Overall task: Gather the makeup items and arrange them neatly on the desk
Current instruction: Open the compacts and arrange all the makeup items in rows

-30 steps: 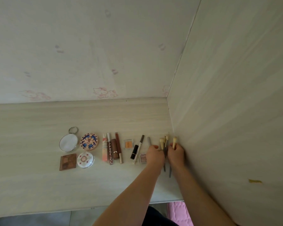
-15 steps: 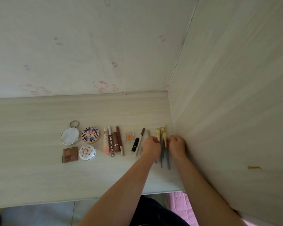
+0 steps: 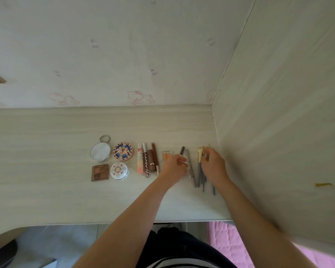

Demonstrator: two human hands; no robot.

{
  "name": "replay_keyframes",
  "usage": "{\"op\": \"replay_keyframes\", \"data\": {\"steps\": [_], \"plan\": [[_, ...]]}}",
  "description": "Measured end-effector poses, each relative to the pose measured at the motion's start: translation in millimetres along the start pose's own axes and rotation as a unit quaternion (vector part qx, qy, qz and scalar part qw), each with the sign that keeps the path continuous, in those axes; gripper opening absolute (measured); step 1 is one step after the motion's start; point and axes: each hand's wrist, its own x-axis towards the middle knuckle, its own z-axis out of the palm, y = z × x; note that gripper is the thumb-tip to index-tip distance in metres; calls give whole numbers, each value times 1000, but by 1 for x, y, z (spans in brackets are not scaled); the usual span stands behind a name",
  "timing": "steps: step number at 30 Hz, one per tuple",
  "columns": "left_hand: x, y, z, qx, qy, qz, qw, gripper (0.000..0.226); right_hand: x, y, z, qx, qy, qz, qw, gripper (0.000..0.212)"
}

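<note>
Makeup lies in a row on the pale wooden desk (image 3: 46,151). From the left: a round mirror (image 3: 100,151), a patterned round compact (image 3: 122,154), a brown eyeshadow palette (image 3: 100,172), a white round compact (image 3: 119,170), several tubes (image 3: 147,161) and a small orange pan (image 3: 166,155). My left hand (image 3: 173,168) curls over a white pen with a dark cap (image 3: 182,150) and hides the items under it. A grey pencil (image 3: 190,167) lies beside it. My right hand (image 3: 214,165) rests on the blue-handled makeup brushes (image 3: 199,171), fingertips pinching their heads.
A wooden side panel (image 3: 278,132) rises directly right of the brushes, and the back wall (image 3: 124,55) stands behind the desk. The desk's front edge (image 3: 124,222) runs near my body. A pink mat (image 3: 226,240) lies on the floor below.
The brushes went from being held up between both hands to lying flat on the desk. My left hand has shifted left from the brushes onto the pen.
</note>
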Motion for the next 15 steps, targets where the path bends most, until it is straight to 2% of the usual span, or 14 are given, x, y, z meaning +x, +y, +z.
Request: {"op": "replay_keyframes", "data": {"steps": [4,11,15], "plan": [[-10,-9,-34,38,40,33,998,17,-5,-21,8,-32,-26,-40,998,37],[-28,-25,-99,67,124,107,984,22,-20,-66,47,-81,-79,-102,988,37],[-25,-40,-145,91,157,110,977,24,-29,-97,75,-114,-93,-131,980,35]]}}
